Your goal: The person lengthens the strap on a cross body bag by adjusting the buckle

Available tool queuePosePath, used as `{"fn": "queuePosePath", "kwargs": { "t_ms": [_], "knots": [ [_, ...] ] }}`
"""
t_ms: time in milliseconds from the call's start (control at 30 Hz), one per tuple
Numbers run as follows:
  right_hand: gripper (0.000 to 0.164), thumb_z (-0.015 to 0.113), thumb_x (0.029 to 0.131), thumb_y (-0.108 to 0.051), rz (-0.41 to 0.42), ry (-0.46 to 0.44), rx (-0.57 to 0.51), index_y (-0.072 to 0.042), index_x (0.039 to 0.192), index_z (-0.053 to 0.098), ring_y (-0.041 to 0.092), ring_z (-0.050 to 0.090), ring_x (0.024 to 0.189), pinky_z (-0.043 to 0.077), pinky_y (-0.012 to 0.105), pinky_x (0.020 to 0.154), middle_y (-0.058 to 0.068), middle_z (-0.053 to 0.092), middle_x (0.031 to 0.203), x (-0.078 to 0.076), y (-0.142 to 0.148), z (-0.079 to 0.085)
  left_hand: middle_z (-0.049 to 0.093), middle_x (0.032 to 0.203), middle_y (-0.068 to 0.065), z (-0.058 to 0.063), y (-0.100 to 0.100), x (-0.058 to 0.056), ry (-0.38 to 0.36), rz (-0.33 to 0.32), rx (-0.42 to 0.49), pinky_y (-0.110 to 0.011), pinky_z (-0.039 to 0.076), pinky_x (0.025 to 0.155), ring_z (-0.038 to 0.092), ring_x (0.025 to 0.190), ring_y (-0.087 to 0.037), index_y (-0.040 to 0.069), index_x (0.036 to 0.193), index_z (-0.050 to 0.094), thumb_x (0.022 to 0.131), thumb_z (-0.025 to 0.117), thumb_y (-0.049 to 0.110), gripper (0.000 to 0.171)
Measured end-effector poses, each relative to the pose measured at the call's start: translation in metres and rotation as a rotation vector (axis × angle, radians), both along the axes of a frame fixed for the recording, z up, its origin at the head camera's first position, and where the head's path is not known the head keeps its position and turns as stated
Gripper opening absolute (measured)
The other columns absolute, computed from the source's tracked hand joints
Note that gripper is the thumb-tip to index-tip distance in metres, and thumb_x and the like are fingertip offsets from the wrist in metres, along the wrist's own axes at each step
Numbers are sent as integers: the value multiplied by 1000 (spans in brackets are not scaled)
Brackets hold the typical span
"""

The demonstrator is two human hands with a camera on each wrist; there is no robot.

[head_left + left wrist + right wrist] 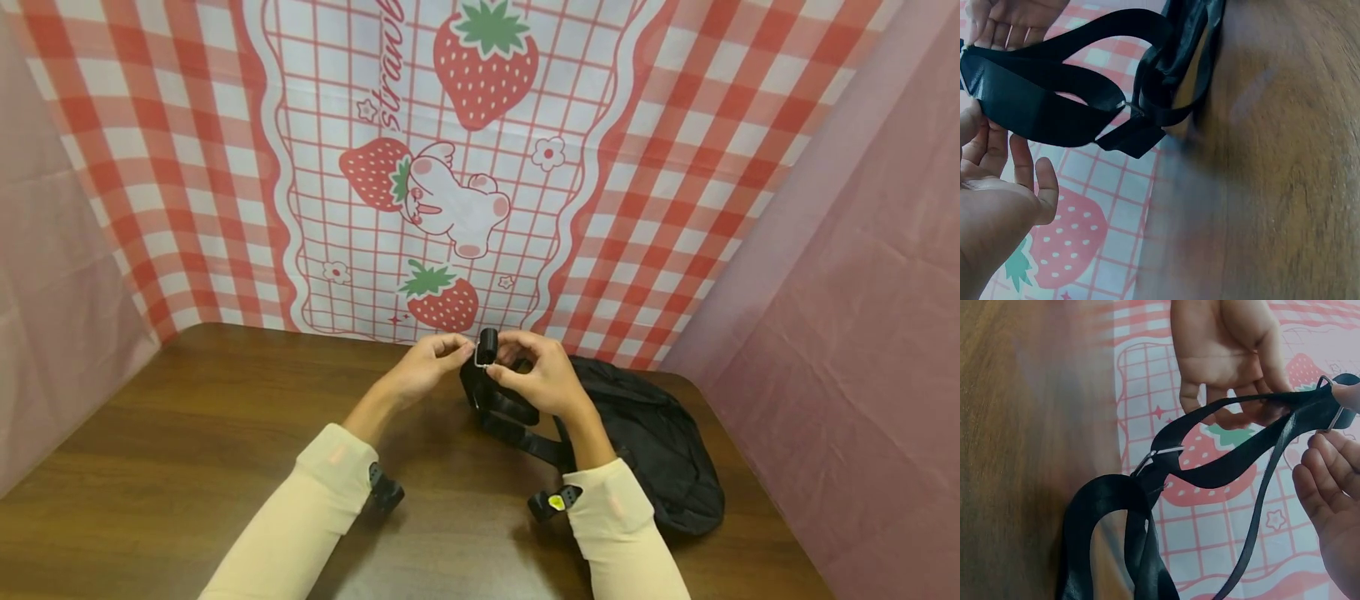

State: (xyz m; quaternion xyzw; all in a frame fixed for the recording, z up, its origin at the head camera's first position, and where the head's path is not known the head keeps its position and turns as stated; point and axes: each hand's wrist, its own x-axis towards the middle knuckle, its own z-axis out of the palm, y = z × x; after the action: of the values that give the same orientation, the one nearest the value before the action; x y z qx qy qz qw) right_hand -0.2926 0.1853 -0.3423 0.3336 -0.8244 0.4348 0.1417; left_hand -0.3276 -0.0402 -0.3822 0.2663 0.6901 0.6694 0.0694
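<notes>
Both hands meet at a black webbing strap (488, 343) lifted above the table, where a rectangular metal strap buckle (480, 357) sits on it. My left hand (423, 371) pinches the buckle's left side between thumb and fingertips. From the other side my right hand (543, 375) grips the strap beside the buckle, thumb at the lower edge. In the left wrist view the strap (1016, 94) runs in loops to a second metal fitting (1125, 105). The right wrist view has the buckle (1333, 403) at its right side, with a loose strap end (1260, 506) hanging.
A black backpack (645, 442) lies on the wooden table (187, 450) at the right, partly behind the right forearm. A red-and-white strawberry cloth (480, 192) hangs behind the table. Pink fabric (847, 333) walls off both sides.
</notes>
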Motion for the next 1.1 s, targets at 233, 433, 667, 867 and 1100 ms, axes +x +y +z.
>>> {"fn": "queuePosePath", "kwargs": {
  "t_ms": [233, 433, 667, 867, 1100],
  "knots": [
    [33, 76, 88, 3, -14, 40, -2, 11, 118, 67, 33, 67, 84, 57, 49, 75, 23, 70, 96, 25, -7, 20, 70, 115, -6, -6, -1, -2, -26, 28, -52, -47, 39, 111, 59, 118, -22, 2, 117, 71, 106, 59, 24, 27],
    [34, 76, 87, 4, -26, 51, -32, 12, 119, 66, 33, 67, 86, 57, 46, 78, 24, 69, 98, 27, -4, 23, 70, 117, -5, -12, -3, -3, -27, 24, -140, -47, 43, 108, 60, 119, -22, 6, 113, 73, 104, 63, 25, 23],
    [34, 75, 88, 3, 10, 17, -43, 10, 120, 66, 32, 66, 83, 56, 32, 75, 22, 69, 94, 24, -6, 22, 70, 112, -3, -3, 1, -3, -10, 0, -46, -50, 38, 110, 58, 116, -20, 5, 112, 72, 105, 61, 26, 24],
    [34, 76, 87, 3, 11, 36, -56, 9, 120, 67, 31, 65, 82, 57, 40, 74, 22, 69, 93, 24, -7, 22, 70, 113, -5, -1, 5, -5, -23, -10, 40, -52, 36, 113, 58, 115, -21, -4, 118, 68, 106, 58, 15, 24],
    [34, 76, 86, 7, 16, 69, -102, 14, 118, 65, 34, 65, 85, 54, 61, 79, 27, 68, 95, 23, -5, 24, 68, 123, -8, -9, 1, -6, -13, 51, -88, -44, 44, 105, 58, 119, -23, 2, 121, 70, 105, 62, 21, 27]
  ]
}}
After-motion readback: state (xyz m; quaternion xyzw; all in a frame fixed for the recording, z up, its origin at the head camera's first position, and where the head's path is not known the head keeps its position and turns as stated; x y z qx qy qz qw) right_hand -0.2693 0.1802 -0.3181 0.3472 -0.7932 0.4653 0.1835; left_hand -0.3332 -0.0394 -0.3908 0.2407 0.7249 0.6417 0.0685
